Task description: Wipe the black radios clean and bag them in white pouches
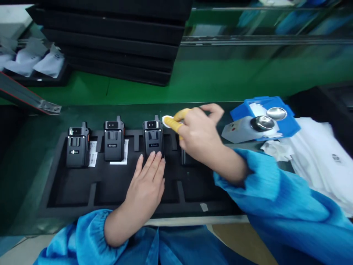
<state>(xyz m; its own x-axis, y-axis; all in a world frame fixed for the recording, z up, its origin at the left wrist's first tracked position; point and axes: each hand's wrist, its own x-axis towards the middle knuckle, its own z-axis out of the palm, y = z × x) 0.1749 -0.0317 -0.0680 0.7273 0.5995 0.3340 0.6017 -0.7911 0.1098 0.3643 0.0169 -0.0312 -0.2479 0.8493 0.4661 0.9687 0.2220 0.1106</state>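
Black handheld radios marked "Riton" lie back up in a row in a black foam tray (68, 209). My left hand (147, 184) rests flat, fingers stretched, with its fingertips on the lower end of the third radio (153, 137). Just to the right of that radio's antenna, my right hand (200, 129) is raised, with yellow covers on two fingers. These pinch a small white pad (166, 121). Below my right hand, another radio (187, 158) is mostly hidden. On the left lie the first radio (77, 147) and the second radio (114, 141), with white label sheets (118, 162) beside them.
A blue bin (292, 127) and a white bottle with a metal top (237, 130) stand at right. Near them are a crumpled tissue (277, 150) and white bags (317, 158). Stacked black trays (116, 36) rise behind, and a metal bar (27, 94) juts in from the left.
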